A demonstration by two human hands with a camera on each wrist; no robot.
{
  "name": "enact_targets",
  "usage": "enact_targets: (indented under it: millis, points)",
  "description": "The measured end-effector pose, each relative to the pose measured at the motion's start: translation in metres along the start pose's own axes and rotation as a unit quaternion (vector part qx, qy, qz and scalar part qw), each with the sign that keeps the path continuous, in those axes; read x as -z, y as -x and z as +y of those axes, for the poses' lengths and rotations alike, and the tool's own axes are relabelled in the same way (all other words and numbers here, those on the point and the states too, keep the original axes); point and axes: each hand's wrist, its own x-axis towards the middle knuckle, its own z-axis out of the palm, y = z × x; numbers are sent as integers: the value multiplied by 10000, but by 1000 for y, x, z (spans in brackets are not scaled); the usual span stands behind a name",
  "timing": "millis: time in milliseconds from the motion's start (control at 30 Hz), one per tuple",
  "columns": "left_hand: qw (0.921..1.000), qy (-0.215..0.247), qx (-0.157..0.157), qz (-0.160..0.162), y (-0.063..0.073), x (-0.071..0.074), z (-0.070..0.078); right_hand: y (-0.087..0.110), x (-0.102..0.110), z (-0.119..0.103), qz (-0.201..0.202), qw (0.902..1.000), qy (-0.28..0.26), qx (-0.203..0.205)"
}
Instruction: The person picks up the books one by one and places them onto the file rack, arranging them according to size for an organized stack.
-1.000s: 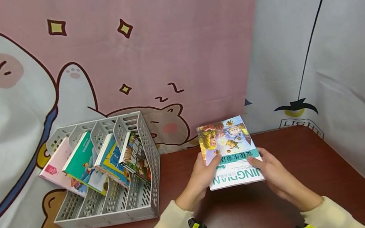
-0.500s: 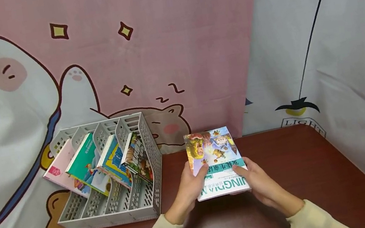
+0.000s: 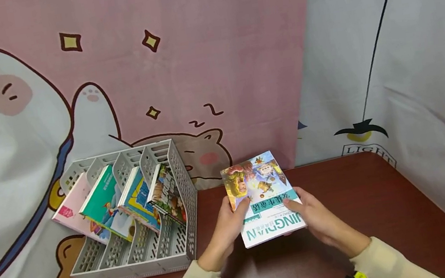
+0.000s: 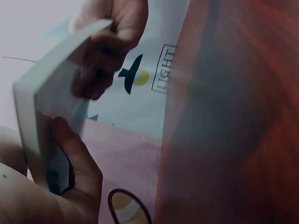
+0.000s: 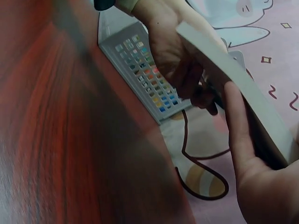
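Both hands hold a paperback book [image 3: 261, 190] above the table, its illustrated cover facing up and its lettering upside down. The left hand [image 3: 228, 223] grips the left edge, thumb on the cover and fingers underneath. On the opposite edge the right hand [image 3: 316, 213] pinches the book the same way. From the left wrist, the book [image 4: 60, 70] shows its pale page edge, with fingers spread behind it. The right wrist view also looks along the page edge of the book [image 5: 247, 98], and both hands support it from below.
A grey file rack [image 3: 138, 268] with several slots stands at the table's left. In it lean a pink book [image 3: 76, 209], a green book [image 3: 104, 198], blue-and-yellow books [image 3: 139, 200] and a dark-covered book [image 3: 168, 192]. A printed cloth [image 3: 229, 62] hangs behind the table [image 3: 349, 192].
The book, held in both hands, has moved left and somewhat toward the person, then turned slightly in place. The rack and its books have stayed put.
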Motion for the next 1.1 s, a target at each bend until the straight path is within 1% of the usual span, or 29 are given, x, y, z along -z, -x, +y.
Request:
enact_targets:
  millis: [167, 267, 367, 433, 500, 567, 600, 667, 700, 733, 767, 800, 900, 967, 1100]
  points:
    - [9991, 315, 260, -116, -18, 14, 0, 0, 17, -4, -460, 9987, 212, 31]
    - [9981, 465, 401, -45, -28, 24, 0, -1, 30, -5, -866, 9959, 256, -1]
    - [9983, 385, 402, 146, -35, 35, -1, -4, 44, -5, -1338, 9906, 276, -65]
    - [9989, 207, 407, 104, -38, 42, -1, -6, 52, -5, -1645, 9859, 277, -115]
    - [9987, -75, 456, -218, -40, 48, 0, -8, 59, -5, -1876, 9816, 284, -217]
    - [9951, -383, 528, -746, -41, 52, 0, -10, 64, -6, -2063, 9775, 272, -342]
    - [9914, -512, 561, -1069, -41, 53, 1, -11, 66, -6, -2130, 9759, 276, -396]
    - [9818, -685, 611, -1664, -40, 54, 2, -13, 69, -7, -2216, 9736, 271, -482]
    - [9776, -701, 644, -1878, -39, 53, 3, -14, 71, -7, -2248, 9727, 266, -510]
    - [9743, -695, 657, -2040, -38, 53, 3, -15, 72, -7, -2283, 9718, 265, -526]
    - [9720, -628, 700, -2154, -37, 52, 3, -16, 73, -8, -2312, 9710, 271, -537]
    - [9709, -573, 678, -2224, -36, 51, 4, -16, 74, -8, -2331, 9706, 290, -532]
    - [9734, -348, 618, -2180, -33, 48, 5, -19, 76, -11, -2350, 9700, 350, -523]
    - [9758, -231, 537, -2109, -32, 47, 6, -20, 77, -14, -2277, 9716, 421, -495]
    - [9816, -106, 447, -1855, -28, 45, 8, -22, 80, -18, -1831, 9804, 565, -453]
